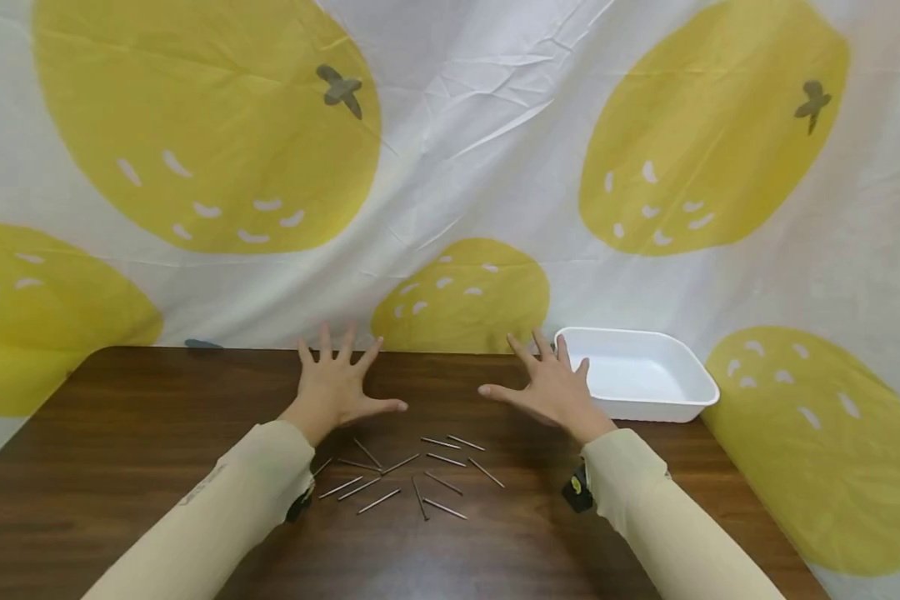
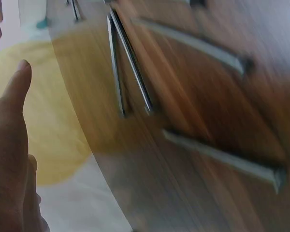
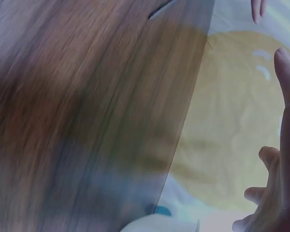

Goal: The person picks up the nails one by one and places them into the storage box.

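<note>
In the head view, the left hand (image 1: 336, 387) and right hand (image 1: 551, 390) have fingers spread apart, each grip empty. The nails (image 1: 378, 502) lie toward the near edge of the counter (image 1: 157, 433), closer to the left hand, pointing many ways; the left sleeve (image 1: 247, 479) hides part of one. In the left wrist view, nails look blurry. The right wrist view cuts one off; a white curve (image 3: 157, 225) below may be the tray (image 1: 652, 411).

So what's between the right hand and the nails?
Only bare tabletop shows between the right hand and the nails in the head view.
</note>
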`<move>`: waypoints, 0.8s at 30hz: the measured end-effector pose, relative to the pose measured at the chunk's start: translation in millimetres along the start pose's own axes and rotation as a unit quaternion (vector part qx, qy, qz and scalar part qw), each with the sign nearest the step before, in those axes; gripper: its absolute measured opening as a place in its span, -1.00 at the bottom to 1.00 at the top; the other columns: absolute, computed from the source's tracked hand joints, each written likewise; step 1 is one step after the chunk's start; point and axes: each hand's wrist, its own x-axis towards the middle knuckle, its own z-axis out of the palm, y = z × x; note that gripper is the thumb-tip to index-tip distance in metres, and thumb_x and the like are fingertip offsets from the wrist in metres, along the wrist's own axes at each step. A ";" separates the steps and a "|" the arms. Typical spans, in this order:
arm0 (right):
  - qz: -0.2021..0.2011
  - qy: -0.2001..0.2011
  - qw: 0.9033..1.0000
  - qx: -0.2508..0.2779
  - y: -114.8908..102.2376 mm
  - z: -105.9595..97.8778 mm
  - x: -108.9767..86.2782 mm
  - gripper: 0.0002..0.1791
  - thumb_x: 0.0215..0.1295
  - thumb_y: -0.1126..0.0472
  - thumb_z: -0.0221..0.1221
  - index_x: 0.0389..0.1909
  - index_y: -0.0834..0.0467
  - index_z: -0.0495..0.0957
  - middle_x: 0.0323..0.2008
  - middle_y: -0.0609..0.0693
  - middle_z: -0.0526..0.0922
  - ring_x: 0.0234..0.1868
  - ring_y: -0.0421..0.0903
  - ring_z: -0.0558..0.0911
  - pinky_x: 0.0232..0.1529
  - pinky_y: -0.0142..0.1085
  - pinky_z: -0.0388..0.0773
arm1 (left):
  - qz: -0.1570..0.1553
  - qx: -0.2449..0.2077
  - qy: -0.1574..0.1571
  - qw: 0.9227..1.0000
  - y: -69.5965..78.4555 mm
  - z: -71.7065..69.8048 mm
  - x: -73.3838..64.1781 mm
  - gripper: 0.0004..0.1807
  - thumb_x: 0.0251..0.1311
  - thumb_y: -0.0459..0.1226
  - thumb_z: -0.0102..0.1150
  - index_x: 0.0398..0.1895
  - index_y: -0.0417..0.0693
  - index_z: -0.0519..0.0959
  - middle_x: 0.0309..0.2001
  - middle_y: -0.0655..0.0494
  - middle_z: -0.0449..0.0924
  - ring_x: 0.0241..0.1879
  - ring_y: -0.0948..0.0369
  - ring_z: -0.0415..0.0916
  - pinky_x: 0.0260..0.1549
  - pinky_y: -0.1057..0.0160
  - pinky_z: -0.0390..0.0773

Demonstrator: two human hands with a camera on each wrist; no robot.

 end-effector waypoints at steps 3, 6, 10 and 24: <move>0.007 0.006 1.000 0.007 13.3 -5.4 -3.3 0.17 0.07 -0.67 0.05 0.63 -0.22 -0.04 0.64 0.20 -0.08 0.60 0.44 -0.14 0.35 0.63 -0.13 | 0.016 -0.006 -0.002 1.000 14.6 -2.2 0.5 0.21 0.01 0.66 -0.22 0.66 0.29 -0.12 0.66 -0.16 -0.24 0.59 -0.38 -0.33 0.42 -0.57 -0.14; 0.012 0.019 1.000 0.011 27.5 -9.3 -7.6 0.15 0.11 -0.65 0.05 0.63 -0.17 -0.03 0.62 0.24 -0.03 0.59 0.46 -0.11 0.34 0.63 -0.12 | 0.033 -0.015 -0.008 0.999 30.8 -6.9 0.4 0.17 0.09 0.62 -0.24 0.66 0.25 -0.13 0.66 -0.15 -0.20 0.61 -0.32 -0.31 0.45 -0.52 -0.15; 0.015 0.042 0.999 0.010 46.6 -12.7 -13.6 0.11 0.16 -0.60 0.07 0.61 -0.08 0.09 0.59 0.27 0.06 0.57 0.47 -0.04 0.32 0.64 -0.09 | 0.051 -0.031 -0.022 0.998 52.1 -11.3 3.0 0.08 0.21 0.56 -0.30 0.66 0.22 -0.13 0.65 -0.14 -0.15 0.62 -0.24 -0.25 0.52 -0.41 -0.17; 0.029 0.196 0.980 0.012 121.8 -16.5 -36.3 -0.41 0.37 0.05 0.26 0.27 0.35 0.49 0.28 0.50 0.46 0.35 0.49 0.36 0.37 0.31 0.29 | 0.020 -0.199 -0.055 0.978 127.4 -20.1 7.3 -0.04 0.39 0.41 -0.34 0.66 0.10 -0.12 0.56 -0.16 0.14 0.54 -0.20 0.10 0.50 -0.27 0.16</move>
